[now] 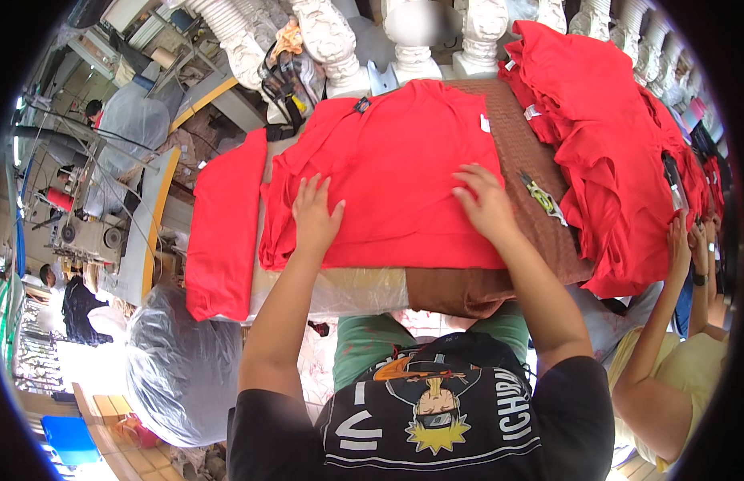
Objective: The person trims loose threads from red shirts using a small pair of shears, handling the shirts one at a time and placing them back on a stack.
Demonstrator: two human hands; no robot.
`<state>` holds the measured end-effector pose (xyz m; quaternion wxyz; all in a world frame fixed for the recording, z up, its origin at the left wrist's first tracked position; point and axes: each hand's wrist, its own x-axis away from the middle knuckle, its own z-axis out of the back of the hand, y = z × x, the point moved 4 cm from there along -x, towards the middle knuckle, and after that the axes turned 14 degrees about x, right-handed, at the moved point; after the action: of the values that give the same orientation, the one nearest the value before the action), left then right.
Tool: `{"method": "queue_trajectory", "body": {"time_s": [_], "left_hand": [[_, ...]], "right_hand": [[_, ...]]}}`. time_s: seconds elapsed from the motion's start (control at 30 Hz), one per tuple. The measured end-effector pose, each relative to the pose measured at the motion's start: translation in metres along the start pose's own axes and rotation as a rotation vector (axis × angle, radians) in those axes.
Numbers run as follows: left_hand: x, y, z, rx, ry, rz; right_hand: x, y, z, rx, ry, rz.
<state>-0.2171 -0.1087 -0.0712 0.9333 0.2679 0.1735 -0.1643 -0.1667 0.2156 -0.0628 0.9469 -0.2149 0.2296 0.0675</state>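
Note:
A red shirt (396,184) lies spread on the table in front of me, a white tag at its right side. Flat on its left part rests my left hand (316,215), fingers spread. My right hand (487,204) lies on the shirt's right part, its fingers also stretched out. Neither hand grips anything. To the left is a folded red garment (225,228). Yellow-green thread snips (542,197) lie on the brown cloth (540,240), to the right of my right hand.
A tall heap of red garments (604,152) covers the table's right end. Beside it, a co-worker in yellow (668,369) handles red cloth. White balusters (328,44) line the back. A large plastic-wrapped bundle (179,369) stands at the lower left, below a sewing machine (87,236).

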Motion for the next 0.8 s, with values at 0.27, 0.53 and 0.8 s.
{"method": "queue_trajectory", "body": {"time_s": [0.27,0.53,0.8], "left_hand": [[-0.090,-0.008,-0.051,-0.175,-0.108,0.251],[-0.042,0.046,0.086,0.584,0.331,-0.052],[0.080,0.009,0.144,0.812,-0.046,0.328]], "right_hand": [[0.038,0.116,0.038,0.568,0.094,-0.411],[0.041,0.114,0.048,0.523,0.178,-0.296],[0.037,0.123,0.056,0.337,0.247,-0.432]]}}
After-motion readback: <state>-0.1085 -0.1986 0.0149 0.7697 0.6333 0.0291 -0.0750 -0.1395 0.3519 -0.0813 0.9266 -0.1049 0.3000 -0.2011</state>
